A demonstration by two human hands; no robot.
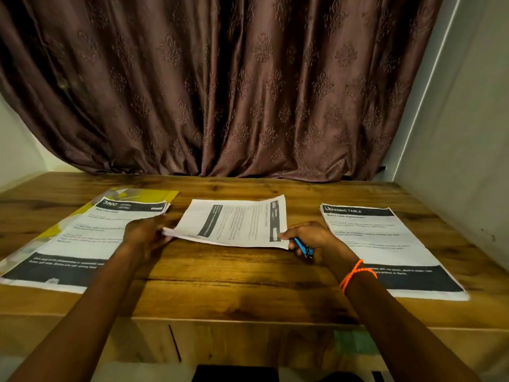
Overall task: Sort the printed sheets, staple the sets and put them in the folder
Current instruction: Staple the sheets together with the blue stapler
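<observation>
A set of printed sheets [234, 223] lies turned sideways in the middle of the wooden table [220, 288]. My left hand [146, 234] pinches its near left corner. My right hand [314, 241] grips a small blue stapler [302, 247] at the set's near right corner. A second printed set [82, 244] lies at the left on top of a yellow folder [154, 194]. A third set headed "DRESSING TABLE" [385, 244] lies at the right.
A brown patterned curtain [234, 92] hangs behind the table. A pale wall [462, 150] closes in the right side. The table's front edge runs just below my forearms.
</observation>
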